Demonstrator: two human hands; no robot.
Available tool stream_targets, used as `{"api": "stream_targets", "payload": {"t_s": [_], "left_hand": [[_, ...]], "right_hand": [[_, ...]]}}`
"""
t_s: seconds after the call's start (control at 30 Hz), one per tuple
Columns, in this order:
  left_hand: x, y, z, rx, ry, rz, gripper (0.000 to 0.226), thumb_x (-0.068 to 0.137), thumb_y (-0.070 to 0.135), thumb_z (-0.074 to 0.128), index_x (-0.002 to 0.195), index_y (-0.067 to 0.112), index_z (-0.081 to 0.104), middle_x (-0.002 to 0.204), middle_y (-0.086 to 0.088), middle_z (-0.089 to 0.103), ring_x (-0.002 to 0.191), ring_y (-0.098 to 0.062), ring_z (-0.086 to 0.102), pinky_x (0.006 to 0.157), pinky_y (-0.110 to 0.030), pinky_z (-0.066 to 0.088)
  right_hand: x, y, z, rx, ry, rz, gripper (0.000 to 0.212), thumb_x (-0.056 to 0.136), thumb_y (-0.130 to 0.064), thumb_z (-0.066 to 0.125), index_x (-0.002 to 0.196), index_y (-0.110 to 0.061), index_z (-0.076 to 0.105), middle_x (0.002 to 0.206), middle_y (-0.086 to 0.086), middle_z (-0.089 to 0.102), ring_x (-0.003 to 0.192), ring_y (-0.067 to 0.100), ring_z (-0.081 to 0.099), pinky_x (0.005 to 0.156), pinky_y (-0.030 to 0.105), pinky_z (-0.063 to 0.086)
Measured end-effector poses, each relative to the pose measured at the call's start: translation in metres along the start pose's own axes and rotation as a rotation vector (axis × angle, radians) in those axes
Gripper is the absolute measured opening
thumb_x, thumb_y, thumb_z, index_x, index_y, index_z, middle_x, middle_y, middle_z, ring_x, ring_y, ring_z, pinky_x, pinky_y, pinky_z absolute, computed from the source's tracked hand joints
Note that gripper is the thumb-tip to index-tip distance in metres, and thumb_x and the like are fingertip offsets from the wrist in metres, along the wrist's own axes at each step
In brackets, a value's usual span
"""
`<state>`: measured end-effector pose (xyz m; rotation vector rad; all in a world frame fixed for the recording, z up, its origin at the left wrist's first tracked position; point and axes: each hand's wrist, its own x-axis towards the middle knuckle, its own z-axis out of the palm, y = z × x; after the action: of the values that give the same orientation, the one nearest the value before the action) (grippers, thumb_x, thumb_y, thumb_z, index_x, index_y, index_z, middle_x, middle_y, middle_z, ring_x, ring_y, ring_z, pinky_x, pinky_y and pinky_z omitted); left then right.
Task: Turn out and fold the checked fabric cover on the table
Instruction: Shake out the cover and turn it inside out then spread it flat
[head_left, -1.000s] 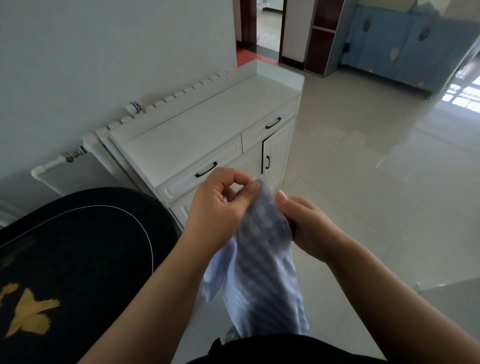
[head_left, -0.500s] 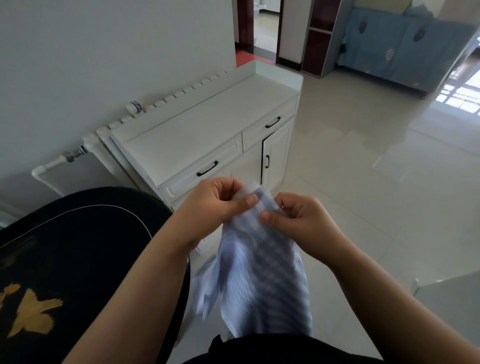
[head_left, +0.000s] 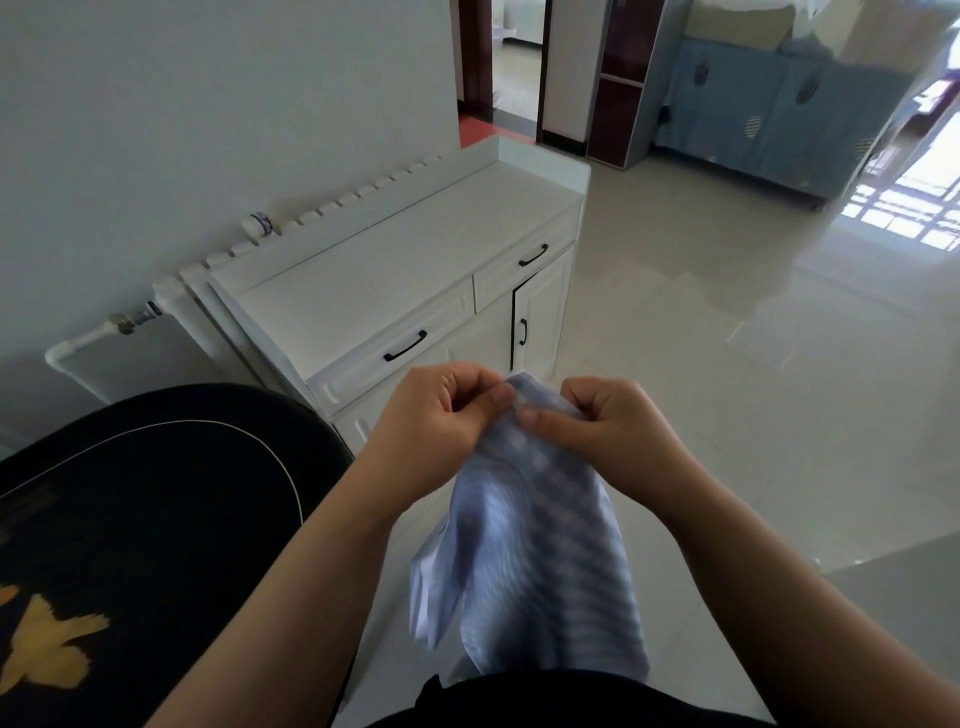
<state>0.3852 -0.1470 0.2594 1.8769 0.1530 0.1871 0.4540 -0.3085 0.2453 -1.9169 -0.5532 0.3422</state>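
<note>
Both grips pinch one top corner of the checked fabric cover (head_left: 524, 545), left hand (head_left: 441, 421) and right hand (head_left: 602, 431) side by side, the cloth hanging straight down, right of the dark surface (head_left: 156, 519).

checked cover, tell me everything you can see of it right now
The checked cover is thin, soft cloth in pale blue and white checks, blurred lower down. It hangs in the air in front of the person, not on the black table. Its top edge is bunched and pinched between the left hand and right hand, close together. The rest droops loosely in folds, a paler flap showing on its left side. Its bottom is hidden behind dark clothing.
</note>
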Motion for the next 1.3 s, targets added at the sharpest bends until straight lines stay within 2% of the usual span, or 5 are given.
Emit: {"api": "stream_targets", "payload": {"t_s": [0.33, 0.47, 0.63, 0.97, 1.3], "left_hand": [[0.002, 0.000, 0.013, -0.041, 0.098, -0.033, 0.026, 0.094, 0.017, 0.057, 0.071, 0.019, 0.068, 0.064, 0.007, 0.065, 0.064, -0.005, 0.061, 0.064, -0.021, 0.050], [0.011, 0.010, 0.010, -0.041, 0.146, -0.046, 0.027, 0.094, 0.020, 0.057, 0.072, 0.008, 0.065, 0.067, -0.003, 0.057, 0.066, -0.011, 0.052, 0.066, -0.024, 0.045], [0.026, 0.028, -0.007, -0.128, 0.130, -0.040, 0.031, 0.094, 0.024, 0.057, 0.069, 0.007, 0.063, 0.063, -0.004, 0.052, 0.060, -0.014, 0.047, 0.058, -0.023, 0.041], [0.042, 0.066, -0.039, -0.199, 0.061, 0.028, 0.024, 0.079, 0.036, 0.064, 0.068, 0.016, 0.072, 0.065, 0.000, 0.066, 0.062, -0.014, 0.060, 0.061, -0.024, 0.050], [0.042, 0.083, -0.055, -0.178, 0.168, 0.027, 0.027, 0.096, 0.016, 0.052, 0.072, 0.010, 0.064, 0.060, 0.004, 0.061, 0.057, -0.007, 0.056, 0.056, -0.017, 0.047]], "right_hand": [[-0.001, 0.003, 0.004, 0.003, 0.094, -0.073, 0.041, 0.078, -0.029, 0.076, 0.054, -0.021, 0.044, 0.044, -0.008, 0.035, 0.044, 0.004, 0.033, 0.045, 0.016, 0.028], [-0.002, 0.008, -0.008, 0.165, -0.016, -0.171, 0.036, 0.088, -0.021, 0.064, 0.111, -0.044, 0.051, 0.073, 0.000, 0.065, 0.065, 0.016, 0.060, 0.066, 0.028, 0.050], [0.013, 0.032, -0.022, 0.055, -0.057, -0.209, 0.021, 0.092, -0.013, 0.056, 0.095, -0.032, 0.048, 0.078, 0.008, 0.066, 0.077, 0.029, 0.064, 0.080, 0.052, 0.051], [0.050, 0.012, -0.016, 0.297, -0.276, -0.114, 0.017, 0.093, -0.028, 0.050, 0.100, -0.023, 0.065, 0.093, 0.000, 0.068, 0.085, 0.012, 0.064, 0.078, 0.024, 0.052], [0.059, -0.012, -0.001, 0.533, -0.281, -0.312, 0.025, 0.084, -0.031, 0.063, 0.093, -0.014, 0.048, 0.082, 0.012, 0.053, 0.077, 0.022, 0.051, 0.071, 0.030, 0.048]]}}
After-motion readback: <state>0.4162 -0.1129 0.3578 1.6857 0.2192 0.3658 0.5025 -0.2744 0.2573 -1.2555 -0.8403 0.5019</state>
